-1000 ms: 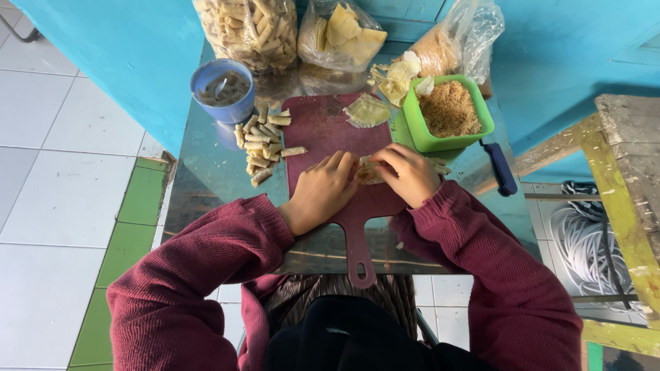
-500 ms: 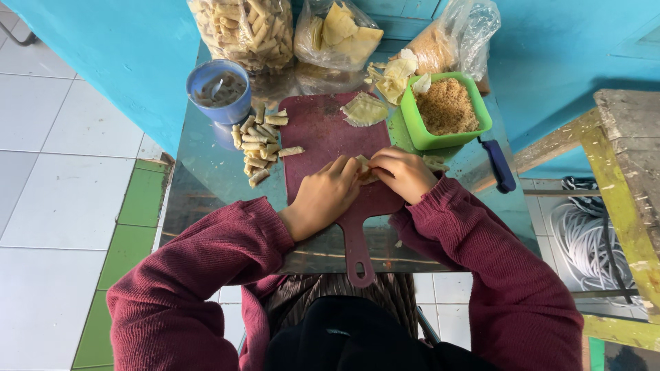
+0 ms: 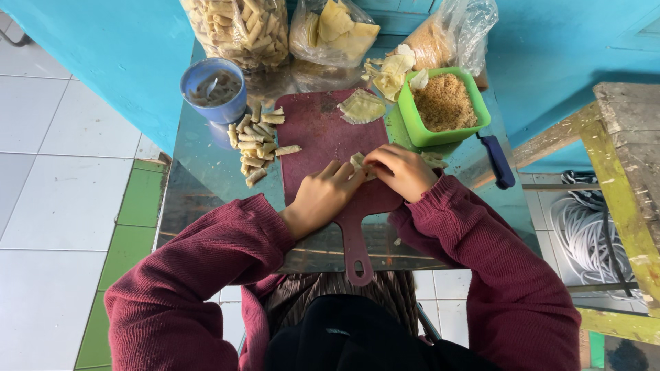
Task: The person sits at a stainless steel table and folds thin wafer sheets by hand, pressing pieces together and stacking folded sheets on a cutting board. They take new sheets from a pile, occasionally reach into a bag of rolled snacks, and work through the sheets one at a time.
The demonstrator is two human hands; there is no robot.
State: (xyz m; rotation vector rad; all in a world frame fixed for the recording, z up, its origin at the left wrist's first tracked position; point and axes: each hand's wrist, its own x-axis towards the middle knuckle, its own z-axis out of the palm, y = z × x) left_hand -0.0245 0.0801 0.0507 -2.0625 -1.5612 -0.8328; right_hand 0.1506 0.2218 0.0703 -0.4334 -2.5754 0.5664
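On a dark red cutting board (image 3: 316, 130), my left hand (image 3: 322, 198) and my right hand (image 3: 400, 170) meet over a small pale wrapper piece (image 3: 358, 163). Fingertips of both hands pinch and fold it; most of it is hidden under them. Another flat wrapper (image 3: 362, 106) lies at the board's far end. A heap of finished pale rolls (image 3: 256, 141) sits left of the board on the shiny metal table (image 3: 199, 185). A green square tub of brown crumb filling (image 3: 443, 104) stands to the right of the board.
A blue cup (image 3: 213, 89) stands at the back left. Clear bags of rolls (image 3: 237, 27), wrappers (image 3: 335, 31) and crumbs (image 3: 447, 34) lean against the turquoise wall. A blue-handled knife (image 3: 496, 159) lies right of the tub. A worn wooden bench (image 3: 629, 158) is at right, white cable (image 3: 584, 233) below.
Both hands have stayed over the same wrapper piece, with the fingers shifting slightly as they fold it. Nothing else on the table has moved.
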